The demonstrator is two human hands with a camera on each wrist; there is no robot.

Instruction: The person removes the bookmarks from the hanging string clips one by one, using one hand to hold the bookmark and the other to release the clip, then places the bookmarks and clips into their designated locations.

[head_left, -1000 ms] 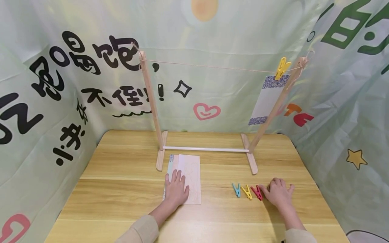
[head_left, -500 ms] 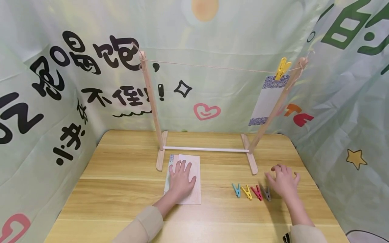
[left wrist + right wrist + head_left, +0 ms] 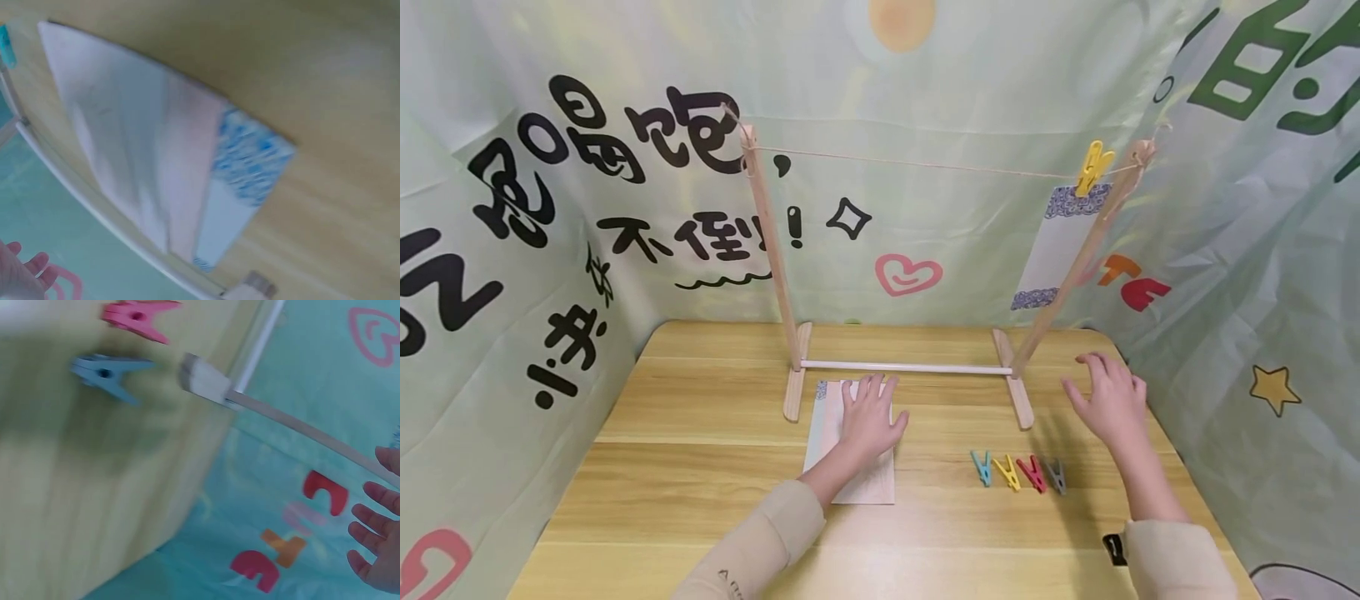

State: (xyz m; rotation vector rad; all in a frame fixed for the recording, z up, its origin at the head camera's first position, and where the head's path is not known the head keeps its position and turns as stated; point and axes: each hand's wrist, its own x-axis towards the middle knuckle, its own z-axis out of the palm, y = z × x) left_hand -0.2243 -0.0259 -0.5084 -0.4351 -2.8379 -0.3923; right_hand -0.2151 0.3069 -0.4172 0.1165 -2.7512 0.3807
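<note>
My left hand [image 3: 871,423], fingers spread and relaxed, holds nothing and hovers over a small stack of paper cards [image 3: 857,487]. The left wrist view shows the stack uncovered, a blue-patterned card [image 3: 253,159] sticking out beneath plain pinkish sheets [image 3: 137,131]. My right hand [image 3: 1108,400] is raised beside the right post, fingers loosely bent and nothing in them. Below it on the table lies a row of clothespins: blue [image 3: 981,468], yellow [image 3: 1007,473], red [image 3: 1032,474] and grey [image 3: 1056,477]. The right wrist view has the grey clothespin [image 3: 109,374] near the red one [image 3: 139,320].
A wooden stand with a left post [image 3: 771,242], right post [image 3: 1078,262] and white crossbar [image 3: 906,367] stands at the back. Across its top runs a string [image 3: 910,161]. A yellow clothespin [image 3: 1093,168] hangs a patterned card [image 3: 1056,250] there. Printed cloth [image 3: 850,75] surrounds the table.
My right hand has let go of the grey clothespin, leaving it at the row's end, and risen away toward the back. My left hand has moved up and rightward over the papers.
</note>
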